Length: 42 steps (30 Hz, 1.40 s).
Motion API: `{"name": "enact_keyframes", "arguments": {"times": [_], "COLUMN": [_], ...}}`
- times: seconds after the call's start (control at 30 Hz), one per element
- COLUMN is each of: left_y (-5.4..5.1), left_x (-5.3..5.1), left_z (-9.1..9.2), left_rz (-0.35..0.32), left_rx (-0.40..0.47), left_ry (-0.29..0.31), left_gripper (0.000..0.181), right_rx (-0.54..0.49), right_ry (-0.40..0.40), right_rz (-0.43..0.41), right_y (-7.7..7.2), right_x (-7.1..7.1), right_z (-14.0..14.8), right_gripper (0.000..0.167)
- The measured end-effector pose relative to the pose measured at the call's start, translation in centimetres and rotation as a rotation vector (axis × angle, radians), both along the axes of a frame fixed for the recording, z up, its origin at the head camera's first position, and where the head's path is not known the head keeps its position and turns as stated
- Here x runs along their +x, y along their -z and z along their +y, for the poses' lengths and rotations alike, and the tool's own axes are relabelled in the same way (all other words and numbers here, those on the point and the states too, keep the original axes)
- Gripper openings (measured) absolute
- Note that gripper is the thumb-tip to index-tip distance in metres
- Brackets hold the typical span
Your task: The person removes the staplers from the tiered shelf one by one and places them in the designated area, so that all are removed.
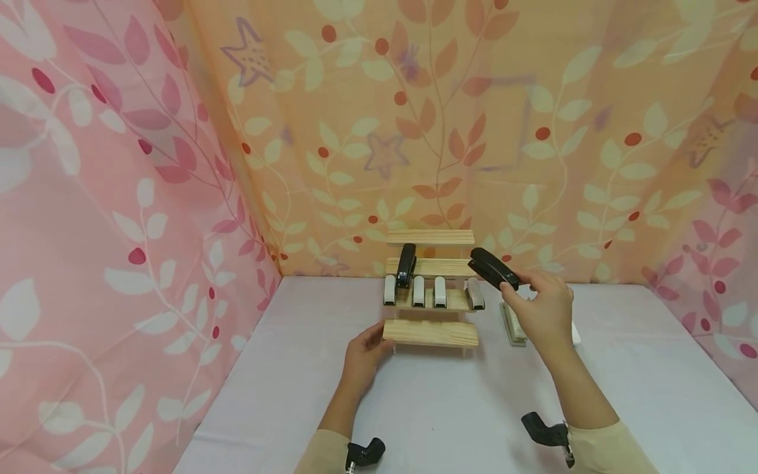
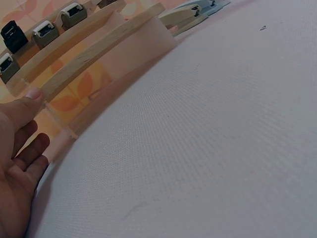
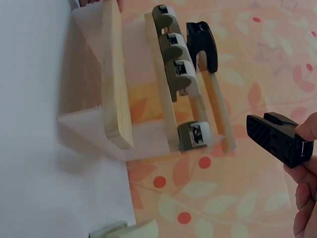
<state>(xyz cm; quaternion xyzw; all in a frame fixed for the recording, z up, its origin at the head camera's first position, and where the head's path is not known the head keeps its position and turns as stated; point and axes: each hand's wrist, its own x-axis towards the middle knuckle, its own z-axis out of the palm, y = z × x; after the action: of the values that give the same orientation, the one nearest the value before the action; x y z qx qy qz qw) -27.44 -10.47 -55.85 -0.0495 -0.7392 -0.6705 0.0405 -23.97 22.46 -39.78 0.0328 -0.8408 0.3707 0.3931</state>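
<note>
A black stapler [image 1: 495,268] is pinched between the thumb and fingers of my right hand [image 1: 546,309], raised just right of a tiered wooden rack [image 1: 430,333]. My left hand [image 1: 366,359] grips the left end of the rack's lowest board, thumb on the board's end in the left wrist view. On the tier above stand several white-topped staplers [image 1: 418,291], three at the left and a greyer stapler [image 1: 475,293] at the right end. Another black stapler [image 1: 406,265] stands higher, near the rack's left side. The right wrist view shows the held stapler [image 3: 277,139] apart from the rack.
Right of the rack a beige stapler [image 1: 512,324] lies on the white-covered table [image 1: 438,408]. A light blue stapler [image 2: 210,8] beside it is mostly hidden by my right hand in the head view. Patterned curtains [image 1: 379,131] stand behind and at both sides.
</note>
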Motion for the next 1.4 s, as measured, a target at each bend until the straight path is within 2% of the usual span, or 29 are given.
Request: {"name": "enact_keyframes", "arguments": {"times": [0.33, 0.63, 0.87, 1.1, 1.27, 1.4], "left_y": [0.0, -0.2, -0.2, -0.1, -0.1, -0.2], "left_x": [0.2, 0.1, -0.1, -0.2, 0.0, 0.1], "left_z": [0.5, 0.6, 0.3, -0.1, -0.2, -0.2], "left_rz": [-0.015, -0.003, -0.006, 0.014, 0.014, 0.001], "left_rx": [-0.008, -0.02, -0.047, -0.065, -0.062, -0.062], "left_ry": [0.005, 0.005, 0.003, 0.005, 0.008, -0.003], "left_gripper": [0.057, 0.058, 0.063, 0.067, 0.067, 0.066], "right_rx": [0.016, 0.025, 0.015, 0.02, 0.017, 0.004], "right_ry": [0.044, 0.12, 0.157, 0.187, 0.219, 0.254], "right_rz": [0.045, -0.024, -0.041, -0.127, -0.127, -0.174], "right_y": [-0.3, 0.3, 1.3, 1.9, 2.4, 2.9], "right_x": [3.5, 5.6, 5.5, 5.2, 4.9, 4.7], "right_z": [3.6, 6.8, 8.2, 9.2, 10.6, 11.9], "right_gripper": [0.031, 0.034, 0.034, 0.038, 0.039, 0.041]}}
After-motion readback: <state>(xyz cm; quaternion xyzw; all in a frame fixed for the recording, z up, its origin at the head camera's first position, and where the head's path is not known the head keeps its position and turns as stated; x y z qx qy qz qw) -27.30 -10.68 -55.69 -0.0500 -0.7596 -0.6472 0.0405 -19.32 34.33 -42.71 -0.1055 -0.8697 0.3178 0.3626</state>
